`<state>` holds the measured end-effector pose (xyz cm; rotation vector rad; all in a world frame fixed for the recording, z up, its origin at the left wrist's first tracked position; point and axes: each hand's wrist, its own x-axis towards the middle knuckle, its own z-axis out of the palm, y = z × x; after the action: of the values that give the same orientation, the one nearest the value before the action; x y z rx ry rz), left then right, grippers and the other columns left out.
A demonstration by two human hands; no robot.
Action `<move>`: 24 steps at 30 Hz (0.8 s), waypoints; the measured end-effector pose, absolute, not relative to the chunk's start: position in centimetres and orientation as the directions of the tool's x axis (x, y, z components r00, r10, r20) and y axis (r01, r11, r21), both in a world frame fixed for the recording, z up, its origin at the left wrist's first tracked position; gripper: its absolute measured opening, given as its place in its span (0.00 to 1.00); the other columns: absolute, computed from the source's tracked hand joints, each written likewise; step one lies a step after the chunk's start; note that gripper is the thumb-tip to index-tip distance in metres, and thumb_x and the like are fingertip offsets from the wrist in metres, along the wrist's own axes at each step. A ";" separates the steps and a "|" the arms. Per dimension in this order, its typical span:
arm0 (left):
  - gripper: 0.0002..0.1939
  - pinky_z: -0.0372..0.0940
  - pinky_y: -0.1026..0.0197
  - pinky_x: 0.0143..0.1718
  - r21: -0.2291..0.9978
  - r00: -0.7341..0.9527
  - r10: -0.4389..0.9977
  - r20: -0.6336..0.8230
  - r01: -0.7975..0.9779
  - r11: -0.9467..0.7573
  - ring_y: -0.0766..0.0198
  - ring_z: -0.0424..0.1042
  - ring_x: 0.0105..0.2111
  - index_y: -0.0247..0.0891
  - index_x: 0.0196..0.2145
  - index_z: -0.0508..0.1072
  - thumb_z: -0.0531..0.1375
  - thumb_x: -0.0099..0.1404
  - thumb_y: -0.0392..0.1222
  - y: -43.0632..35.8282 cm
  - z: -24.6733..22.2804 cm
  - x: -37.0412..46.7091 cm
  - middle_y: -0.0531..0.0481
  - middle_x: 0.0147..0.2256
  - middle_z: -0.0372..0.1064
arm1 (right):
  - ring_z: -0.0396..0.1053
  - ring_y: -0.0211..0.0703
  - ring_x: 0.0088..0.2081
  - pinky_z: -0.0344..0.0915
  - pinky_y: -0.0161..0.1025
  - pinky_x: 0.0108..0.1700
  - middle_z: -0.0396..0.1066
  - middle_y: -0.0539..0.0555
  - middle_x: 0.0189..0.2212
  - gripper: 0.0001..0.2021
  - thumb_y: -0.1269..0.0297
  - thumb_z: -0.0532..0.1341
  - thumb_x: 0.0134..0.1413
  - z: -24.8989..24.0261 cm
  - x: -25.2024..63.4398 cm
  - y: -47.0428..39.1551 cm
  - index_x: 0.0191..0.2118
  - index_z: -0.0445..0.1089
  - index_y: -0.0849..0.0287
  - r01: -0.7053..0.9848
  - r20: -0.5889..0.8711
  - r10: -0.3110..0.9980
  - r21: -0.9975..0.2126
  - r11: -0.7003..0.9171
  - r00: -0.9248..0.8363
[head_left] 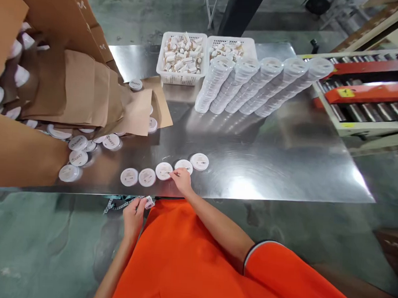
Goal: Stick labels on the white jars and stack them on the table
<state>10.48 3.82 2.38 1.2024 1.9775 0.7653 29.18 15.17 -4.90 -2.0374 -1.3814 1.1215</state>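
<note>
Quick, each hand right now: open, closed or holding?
Left hand: closed, holding a small whitish piece.
Right hand: at the row's middle white disc; grip unclear.

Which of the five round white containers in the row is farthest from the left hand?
The right-end round white container; the other four all lie nearer the left hand.
</note>
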 end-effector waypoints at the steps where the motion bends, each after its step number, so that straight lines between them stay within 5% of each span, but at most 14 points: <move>1: 0.21 0.55 0.64 0.25 0.775 -0.348 0.898 -0.268 0.476 0.415 0.66 0.60 0.21 0.40 0.17 0.65 0.54 0.60 0.57 3.5 2.4 10.3 0.55 0.17 0.62 | 0.68 0.46 0.45 0.62 0.40 0.48 0.73 0.56 0.41 0.07 0.64 0.64 0.52 -5.4 29.0 15.4 0.26 0.75 0.58 0.604 -0.404 0.893 -0.667 -0.436 0.198; 8: 0.22 0.65 0.62 0.33 0.802 -0.354 0.849 -0.391 0.322 0.503 0.58 0.74 0.30 0.40 0.23 0.74 0.55 0.61 0.59 1.1 2.4 9.2 0.48 0.26 0.78 | 0.63 0.54 0.51 0.60 0.47 0.51 0.71 0.56 0.48 0.10 0.61 0.61 0.58 -6.5 27.1 15.8 0.31 0.79 0.56 0.711 -0.491 0.819 -0.459 -0.533 0.298; 24: 0.21 0.66 0.61 0.34 0.802 -0.350 0.856 -0.380 0.337 0.494 0.56 0.77 0.32 0.40 0.25 0.76 0.56 0.62 0.58 -0.2 1.4 7.8 0.48 0.29 0.80 | 0.62 0.59 0.54 0.57 0.51 0.52 0.68 0.63 0.50 0.13 0.61 0.58 0.61 -6.5 26.0 15.5 0.41 0.80 0.57 0.849 -0.436 0.849 -0.285 -0.444 0.298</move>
<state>7.76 -0.23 1.36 0.9882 1.9087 0.7901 25.98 15.51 -6.54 -2.5308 -1.6565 0.8493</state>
